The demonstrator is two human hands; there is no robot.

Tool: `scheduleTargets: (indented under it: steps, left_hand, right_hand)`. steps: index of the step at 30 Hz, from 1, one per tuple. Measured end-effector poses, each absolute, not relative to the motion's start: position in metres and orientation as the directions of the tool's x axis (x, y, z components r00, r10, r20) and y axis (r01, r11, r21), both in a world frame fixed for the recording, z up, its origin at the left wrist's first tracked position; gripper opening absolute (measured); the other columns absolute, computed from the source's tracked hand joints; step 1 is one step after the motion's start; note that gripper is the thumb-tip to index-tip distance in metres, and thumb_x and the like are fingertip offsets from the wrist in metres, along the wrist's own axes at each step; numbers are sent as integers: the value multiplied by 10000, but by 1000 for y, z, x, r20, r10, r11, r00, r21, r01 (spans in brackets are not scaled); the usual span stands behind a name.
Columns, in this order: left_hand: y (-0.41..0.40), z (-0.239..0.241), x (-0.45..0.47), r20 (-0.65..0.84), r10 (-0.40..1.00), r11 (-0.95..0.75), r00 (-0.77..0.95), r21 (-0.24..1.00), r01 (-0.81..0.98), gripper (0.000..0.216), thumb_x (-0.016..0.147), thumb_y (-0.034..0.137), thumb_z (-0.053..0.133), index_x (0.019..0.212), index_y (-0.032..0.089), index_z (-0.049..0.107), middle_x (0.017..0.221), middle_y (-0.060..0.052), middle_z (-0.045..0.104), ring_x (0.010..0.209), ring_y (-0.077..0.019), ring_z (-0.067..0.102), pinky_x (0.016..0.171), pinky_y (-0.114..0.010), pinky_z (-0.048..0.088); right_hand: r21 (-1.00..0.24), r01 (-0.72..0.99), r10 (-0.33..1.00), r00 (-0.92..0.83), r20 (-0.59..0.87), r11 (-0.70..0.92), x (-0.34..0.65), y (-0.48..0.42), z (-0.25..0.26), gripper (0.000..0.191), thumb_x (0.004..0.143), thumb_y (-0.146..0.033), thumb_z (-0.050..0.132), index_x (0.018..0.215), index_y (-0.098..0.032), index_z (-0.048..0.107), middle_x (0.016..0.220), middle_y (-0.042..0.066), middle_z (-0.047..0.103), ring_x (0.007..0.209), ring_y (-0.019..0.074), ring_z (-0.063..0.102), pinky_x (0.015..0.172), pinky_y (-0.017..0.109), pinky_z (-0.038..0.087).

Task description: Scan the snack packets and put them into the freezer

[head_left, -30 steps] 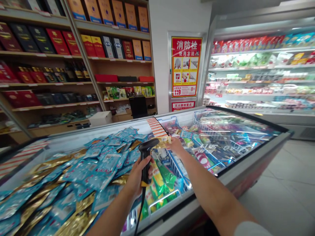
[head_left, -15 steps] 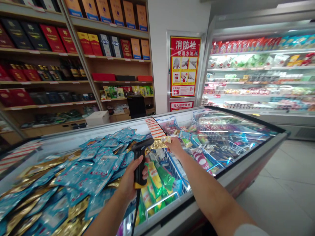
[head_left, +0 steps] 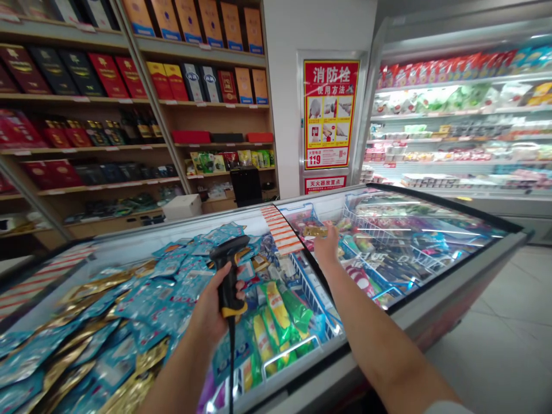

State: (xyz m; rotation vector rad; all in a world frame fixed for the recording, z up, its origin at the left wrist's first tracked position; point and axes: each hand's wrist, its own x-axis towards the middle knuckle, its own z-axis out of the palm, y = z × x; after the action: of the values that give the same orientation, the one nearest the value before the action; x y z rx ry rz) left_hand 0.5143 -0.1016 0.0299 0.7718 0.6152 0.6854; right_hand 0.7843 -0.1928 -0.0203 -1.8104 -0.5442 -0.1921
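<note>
A black and yellow barcode scanner (head_left: 228, 275) is gripped upright in my left hand (head_left: 211, 305), its cable hanging down. My right hand (head_left: 326, 246) reaches over the glass lid on the right side of the chest freezer. At its fingertips is a gold foil packet (head_left: 314, 231), apparently pinched, though blur hides the exact contact. Below and left of the scanner lies a heap of blue packets (head_left: 150, 299) mixed with gold packets (head_left: 81, 345). Green and yellow packets (head_left: 278, 313) fill a wire basket between my arms.
The chest freezer's front rim (head_left: 302, 374) runs below my arms. A red-striped strip (head_left: 281, 229) crosses by the lid edge. Shelves of boxed goods (head_left: 207, 86) stand behind, with a white box (head_left: 182, 207) beneath. A lit display fridge (head_left: 457, 132) is at the right.
My right hand has moved right with the gold packet, away from the scanner and over the glass lid. My left hand has shifted left with the scanner. The view has turned slightly left.
</note>
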Motion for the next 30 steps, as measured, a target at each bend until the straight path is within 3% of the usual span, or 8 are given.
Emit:
scheduleTargets:
  steps: [1,5,8,12,16,20,24,30]
  left_hand:
    - [-101,30,514,-250,742,532,622,784,-319,149,851,284,624,903,150,665,556,19,534,413,-88,474,372,-170,400]
    - [-100,29,514,-279,737,548,615,780,-303,160,861,292,611,871,141,663,535,17,520,402,-92,473,362,-170,392]
    - [-99,27,514,-279,741,542,611,785,-299,138,842,283,628,863,150,659,541,18,527,407,-94,483,366,-173,402]
    - [-98,24,515,-281,738,541,614,789,-289,130,824,280,643,863,157,656,537,22,525,404,-94,486,366,-172,408]
    - [-98,22,516,-280,733,544,621,788,-288,137,825,281,649,877,155,657,550,17,541,405,-94,487,363,-176,412]
    - [-104,20,518,-281,728,536,625,803,-262,157,817,292,663,883,150,658,553,18,541,407,-90,480,362,-174,402]
    - [-116,16,521,-299,689,521,660,838,-164,224,793,349,702,850,140,643,558,10,548,409,-81,472,366,-165,372]
    - [-133,5,530,-215,684,374,697,924,-82,391,701,483,781,866,161,630,544,32,538,421,-82,470,378,-163,318]
  right_hand:
    - [-901,394,276,900,337,-182,772,-187,-19,374,849,-271,518,1183,-148,634,1167,155,674,1054,253,662,902,381,529]
    - [-977,174,709,705,35,-125,717,-162,-22,246,859,-345,588,1046,-207,668,808,47,715,484,160,600,478,285,474]
    - [-985,126,784,620,-13,-116,690,-153,-27,189,833,-261,623,1006,-213,681,739,10,687,416,122,544,399,239,386]
    - [-997,-34,851,521,-71,-63,687,-153,-28,108,771,-231,691,857,-172,717,674,17,684,487,129,584,455,235,420]
    - [-992,-122,782,617,-88,-16,704,-152,-29,91,698,-223,743,734,-148,707,615,21,670,577,147,627,569,252,483]
    - [-989,132,576,814,68,-70,737,-155,-34,106,672,-216,736,771,-182,721,731,27,722,721,198,681,658,284,519]
    - [-943,286,440,878,188,-169,769,-161,-40,372,663,-121,654,1023,-191,717,868,26,747,832,212,693,739,301,534]
    - [-862,453,522,804,285,-226,778,-166,-40,340,721,-59,554,982,-168,742,932,57,749,900,206,684,837,303,505]
